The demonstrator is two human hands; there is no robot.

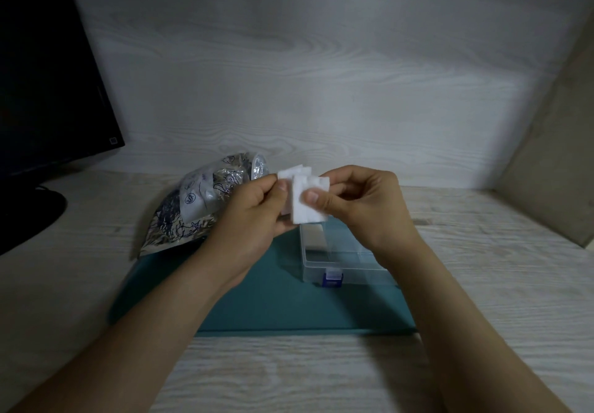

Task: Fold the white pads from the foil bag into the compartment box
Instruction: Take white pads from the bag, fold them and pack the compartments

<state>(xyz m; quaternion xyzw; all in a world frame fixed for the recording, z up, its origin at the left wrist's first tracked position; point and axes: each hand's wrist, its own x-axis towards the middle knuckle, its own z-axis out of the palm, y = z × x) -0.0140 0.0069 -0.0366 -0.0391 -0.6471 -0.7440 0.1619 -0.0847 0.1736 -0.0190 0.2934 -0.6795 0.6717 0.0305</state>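
Two white pads, it seems, are pinched by left hand and right hand; edges should be matched between the thumbs before a crease is pressed.

No legible text was found. The foil bag bore dark print and a pale label, both too blurred to read. The sticker on the monitor was likewise unreadable.

My feed is dim and bluish. The brightest patch falls across the wall at centre and fades toward the upper left, where the monitor is near black. The white pads look slightly blown out, and the foil bag glints. Straight lines bow near the borders, and the lower corners are soft.
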